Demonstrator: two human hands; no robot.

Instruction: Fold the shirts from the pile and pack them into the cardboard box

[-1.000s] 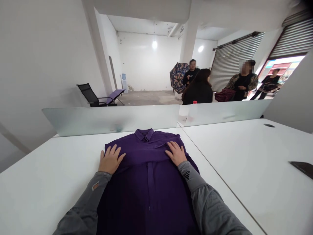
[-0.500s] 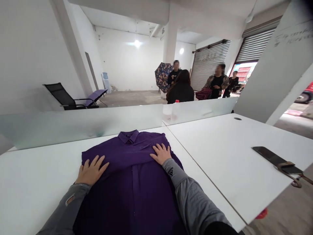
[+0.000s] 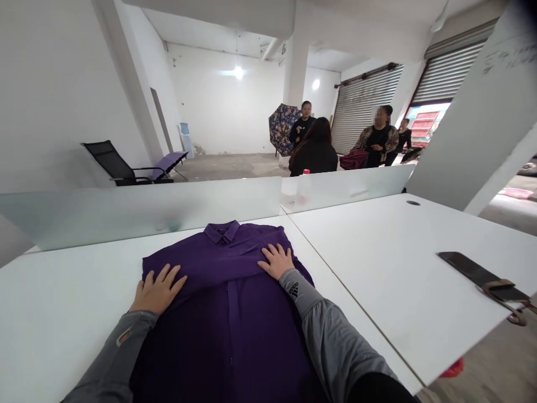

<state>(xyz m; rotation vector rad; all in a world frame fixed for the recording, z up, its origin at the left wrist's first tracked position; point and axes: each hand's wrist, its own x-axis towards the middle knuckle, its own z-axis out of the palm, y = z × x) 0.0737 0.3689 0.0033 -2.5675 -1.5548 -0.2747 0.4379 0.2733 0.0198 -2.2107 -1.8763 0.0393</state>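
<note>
A folded purple shirt (image 3: 229, 302) lies collar-away on the white table (image 3: 62, 319) in front of me. My left hand (image 3: 157, 292) rests flat on the shirt's left shoulder, fingers spread, holding nothing. My right hand (image 3: 277, 261) lies flat on the right shoulder, fingers also spread. Both forearms are in grey sleeves.
A frosted glass divider (image 3: 138, 210) runs along the table's far edge. A dark phone with a strap (image 3: 482, 276) lies on the adjoining white table (image 3: 390, 263) at right. Several people (image 3: 319, 146) stand beyond, near an umbrella. A black recliner (image 3: 121, 166) is at back left.
The camera swung right, then settled back slightly. Both hands stay flat on the shirt's shoulders, barely moved.
</note>
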